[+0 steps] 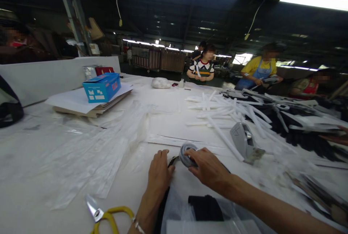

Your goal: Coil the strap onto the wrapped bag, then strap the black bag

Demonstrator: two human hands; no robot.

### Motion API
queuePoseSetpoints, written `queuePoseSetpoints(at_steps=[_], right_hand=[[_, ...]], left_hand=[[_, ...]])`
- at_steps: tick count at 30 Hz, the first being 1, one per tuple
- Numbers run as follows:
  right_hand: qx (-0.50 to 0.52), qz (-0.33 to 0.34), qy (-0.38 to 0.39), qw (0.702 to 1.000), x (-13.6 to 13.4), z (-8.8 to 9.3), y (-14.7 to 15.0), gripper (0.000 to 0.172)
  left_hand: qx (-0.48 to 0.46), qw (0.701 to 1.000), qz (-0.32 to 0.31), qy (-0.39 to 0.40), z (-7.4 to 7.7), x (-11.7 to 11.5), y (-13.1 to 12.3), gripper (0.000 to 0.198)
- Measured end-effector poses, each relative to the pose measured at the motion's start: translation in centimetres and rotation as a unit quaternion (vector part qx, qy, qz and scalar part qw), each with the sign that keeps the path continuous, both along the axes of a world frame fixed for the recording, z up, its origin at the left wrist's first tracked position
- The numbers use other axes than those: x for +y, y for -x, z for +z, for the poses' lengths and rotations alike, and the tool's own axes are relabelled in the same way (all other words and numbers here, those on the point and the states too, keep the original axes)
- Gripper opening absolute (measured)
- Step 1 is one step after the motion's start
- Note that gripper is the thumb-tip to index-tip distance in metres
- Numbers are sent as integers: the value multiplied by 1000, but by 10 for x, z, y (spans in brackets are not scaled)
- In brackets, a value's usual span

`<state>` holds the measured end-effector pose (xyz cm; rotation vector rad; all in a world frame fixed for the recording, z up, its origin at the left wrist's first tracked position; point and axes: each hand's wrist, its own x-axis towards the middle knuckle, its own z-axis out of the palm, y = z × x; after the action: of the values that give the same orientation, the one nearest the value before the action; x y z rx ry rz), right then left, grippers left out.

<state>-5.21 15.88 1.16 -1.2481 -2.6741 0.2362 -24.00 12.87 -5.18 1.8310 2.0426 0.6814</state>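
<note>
My right hand (209, 167) is closed on the side of a grey coiled roll (186, 150), whose wound layers show at its top. My left hand (160, 170) is just left of the roll, its fingers bent around a thin black strip (172, 161) that shows between thumb and forefinger. A small shiny piece lies between the strip and the roll. Below the hands, a clear plastic bag (176, 205) lies with a black folded piece (205, 208) in or under it. Yellow-handled scissors (110, 216) rest beside my left wrist, blades pointing away.
White tubes (209, 109) lie heaped at centre right, beside a grey tape dispenser (243, 141). Plastic sheets (89, 154) cover the left of the white table. A blue box (102, 87) sits on stacked boards (78, 109). Several people stand beyond; black material (299, 132) lies right.
</note>
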Motion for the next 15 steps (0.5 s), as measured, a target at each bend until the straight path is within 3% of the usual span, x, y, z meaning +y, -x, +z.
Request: queuePoseSetpoints(at_steps=[3,6,12,15], right_hand=[[-34,-32,59,997,-23,-18,-4,47],[-18,-48,99,994,-28,-19,-4,54],[-16,-35,43,998,-14,10,-18,20],[-79,21,-12,997,-3,5,-11,17]], left_hand=[[-12,999,-32,21,-2,0,3,34],[-42,998,-48,28,-7,0,4,33],[-69,997,-41,17,-6,-1,3,33],[-69,997,-39,16,-5,-1,3,32]])
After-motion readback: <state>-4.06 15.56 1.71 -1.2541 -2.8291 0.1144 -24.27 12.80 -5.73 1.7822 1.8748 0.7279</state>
